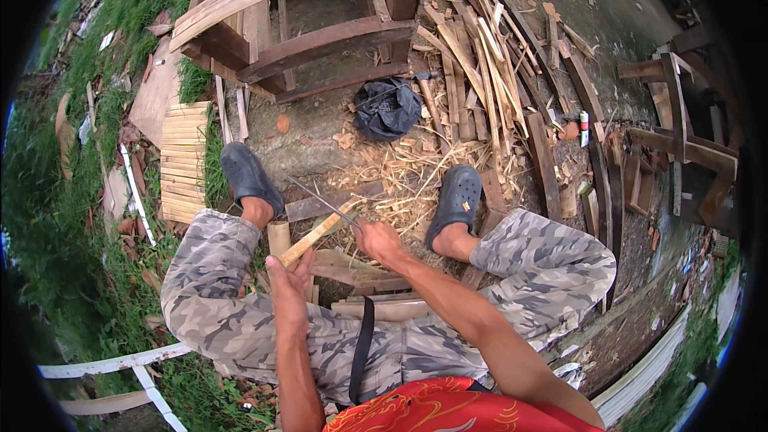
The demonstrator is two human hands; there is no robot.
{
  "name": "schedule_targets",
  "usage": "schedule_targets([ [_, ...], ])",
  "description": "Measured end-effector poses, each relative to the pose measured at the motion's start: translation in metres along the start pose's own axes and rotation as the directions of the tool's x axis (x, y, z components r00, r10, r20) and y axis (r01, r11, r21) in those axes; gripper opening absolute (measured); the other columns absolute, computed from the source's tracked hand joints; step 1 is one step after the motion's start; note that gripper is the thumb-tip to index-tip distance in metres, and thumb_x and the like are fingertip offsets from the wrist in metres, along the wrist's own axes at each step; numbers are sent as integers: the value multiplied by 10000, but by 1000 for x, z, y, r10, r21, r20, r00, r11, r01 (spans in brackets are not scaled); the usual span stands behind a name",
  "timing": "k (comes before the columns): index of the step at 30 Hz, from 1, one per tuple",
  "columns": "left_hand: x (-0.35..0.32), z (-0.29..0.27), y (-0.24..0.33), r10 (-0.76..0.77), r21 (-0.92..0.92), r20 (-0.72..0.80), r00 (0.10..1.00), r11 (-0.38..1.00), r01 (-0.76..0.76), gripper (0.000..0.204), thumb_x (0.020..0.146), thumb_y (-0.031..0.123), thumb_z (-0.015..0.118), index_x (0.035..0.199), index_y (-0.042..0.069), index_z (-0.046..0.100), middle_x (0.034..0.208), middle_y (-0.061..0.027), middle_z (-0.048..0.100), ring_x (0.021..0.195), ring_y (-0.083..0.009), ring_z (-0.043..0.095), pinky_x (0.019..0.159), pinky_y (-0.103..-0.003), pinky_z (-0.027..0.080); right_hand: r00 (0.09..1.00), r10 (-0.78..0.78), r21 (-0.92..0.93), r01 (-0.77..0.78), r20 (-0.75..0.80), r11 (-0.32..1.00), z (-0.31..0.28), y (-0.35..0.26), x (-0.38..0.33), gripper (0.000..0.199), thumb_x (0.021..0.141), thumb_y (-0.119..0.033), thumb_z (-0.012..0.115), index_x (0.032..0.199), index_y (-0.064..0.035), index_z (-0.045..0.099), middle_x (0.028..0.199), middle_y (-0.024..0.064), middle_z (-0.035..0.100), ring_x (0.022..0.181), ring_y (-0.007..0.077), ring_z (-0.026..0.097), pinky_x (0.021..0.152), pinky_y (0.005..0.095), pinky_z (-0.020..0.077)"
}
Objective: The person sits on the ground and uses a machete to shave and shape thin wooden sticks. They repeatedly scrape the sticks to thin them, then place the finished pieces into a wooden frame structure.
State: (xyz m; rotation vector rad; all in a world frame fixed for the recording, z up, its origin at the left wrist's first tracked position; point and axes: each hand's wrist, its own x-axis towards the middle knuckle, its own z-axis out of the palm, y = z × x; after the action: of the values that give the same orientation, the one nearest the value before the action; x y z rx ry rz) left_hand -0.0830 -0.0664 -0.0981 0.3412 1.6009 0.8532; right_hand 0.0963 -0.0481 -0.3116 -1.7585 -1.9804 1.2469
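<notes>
My left hand is closed round the lower end of a pale split bamboo piece, which slants up to the right between my knees. In my right hand is a knife whose long, thin blade points up to the left and crosses the bamboo near its upper end. My fingers hide the knife's handle. Just beyond my left hand, a short round bamboo length stands by my left shoe. Curled shavings litter the ground between my feet.
Ahead stands a wooden frame, with a black plastic bag and a hammer before it. Wood strips are heaped at the right, near another wooden frame. Bamboo slats lie on grass at the left.
</notes>
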Motion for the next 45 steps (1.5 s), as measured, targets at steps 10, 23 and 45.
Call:
schedule_targets([
  [10, 1, -3, -1, 38, 50, 105, 994, 998, -43, 985, 1017, 718, 184, 1502, -131, 305, 1468, -292, 492, 1463, -339, 381, 1226, -435, 191, 989, 122, -16, -121, 81, 993, 1, 29, -4, 346, 983, -297, 521, 929, 5, 680, 764, 310, 667, 782, 464, 692, 708, 546, 562],
  [23, -6, -13, -8, 1, 158, 136, 991, 987, -22, 991, 1001, 736, 112, 1532, -81, 294, 1504, -269, 464, 1487, -338, 343, 1232, -447, 176, 987, 122, -7, -122, 106, 993, 7, 47, -5, 313, 980, -249, 511, 1057, 3, 680, 799, 277, 695, 784, 457, 701, 726, 531, 571],
  [45, -2, -15, -8, 37, 57, 152, 988, 997, -46, 1015, 986, 764, 156, 1549, -73, 268, 1532, -273, 429, 1482, -354, 348, 1216, -455, 196, 957, 270, -124, -257, 104, 959, 3, 55, -15, 331, 970, -256, 517, 1110, 14, 647, 830, 279, 701, 830, 468, 700, 748, 552, 566],
])
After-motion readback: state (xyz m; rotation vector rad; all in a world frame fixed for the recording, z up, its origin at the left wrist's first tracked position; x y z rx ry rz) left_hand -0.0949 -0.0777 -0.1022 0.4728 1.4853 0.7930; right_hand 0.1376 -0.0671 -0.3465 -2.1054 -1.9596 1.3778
